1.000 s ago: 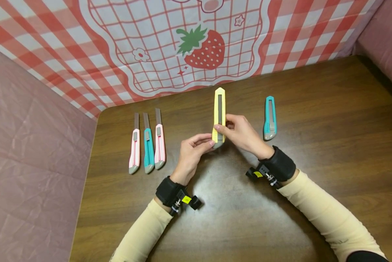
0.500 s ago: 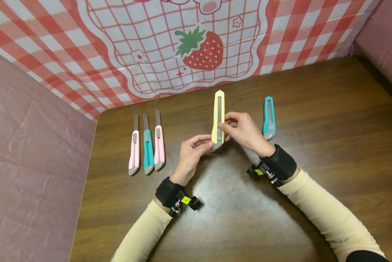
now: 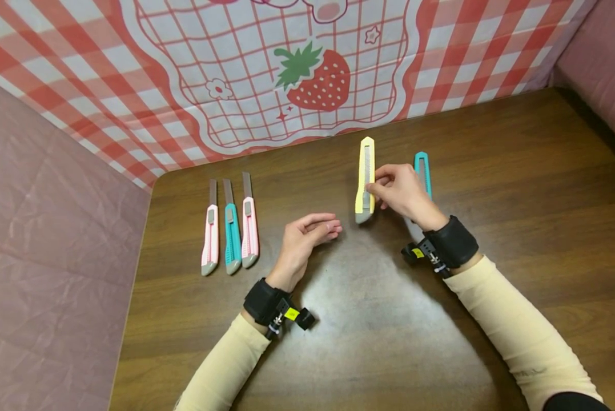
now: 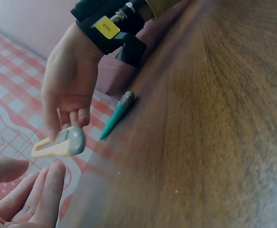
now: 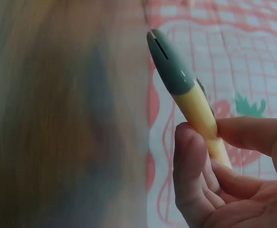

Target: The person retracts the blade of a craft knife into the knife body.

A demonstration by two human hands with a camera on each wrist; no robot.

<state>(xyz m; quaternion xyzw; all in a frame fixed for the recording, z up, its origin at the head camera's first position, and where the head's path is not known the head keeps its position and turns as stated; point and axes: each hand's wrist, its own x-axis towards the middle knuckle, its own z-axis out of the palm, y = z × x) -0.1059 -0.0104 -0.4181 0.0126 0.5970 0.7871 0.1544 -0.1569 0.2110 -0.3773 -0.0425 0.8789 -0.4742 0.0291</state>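
Note:
My right hand (image 3: pixel 405 191) pinches a yellow utility knife (image 3: pixel 367 171) between thumb and fingers, held with its grey end (image 5: pixel 174 64) toward me. No blade sticks out past its far tip. Just left of and below that grey end is my left hand (image 3: pixel 307 240), fingers loosely bent and holding nothing. In the left wrist view its fingertips (image 4: pixel 55 173) are close to the knife but apart from it. A teal utility knife (image 3: pixel 427 171) lies on the table, partly hidden behind my right hand and wrist; the left wrist view shows its grey end.
Three utility knives lie side by side on the left with blades extended: a pink one (image 3: pixel 210 234), a teal one (image 3: pixel 232 240) and another pink one (image 3: pixel 249 234). Behind the wooden table (image 3: pixel 348 342) hangs a red checked cloth (image 3: pixel 245 74) with a strawberry print.
My left hand has let go of the yellow utility knife and stays nearly in place. The right hand has carried the knife to the right, toward the teal one.

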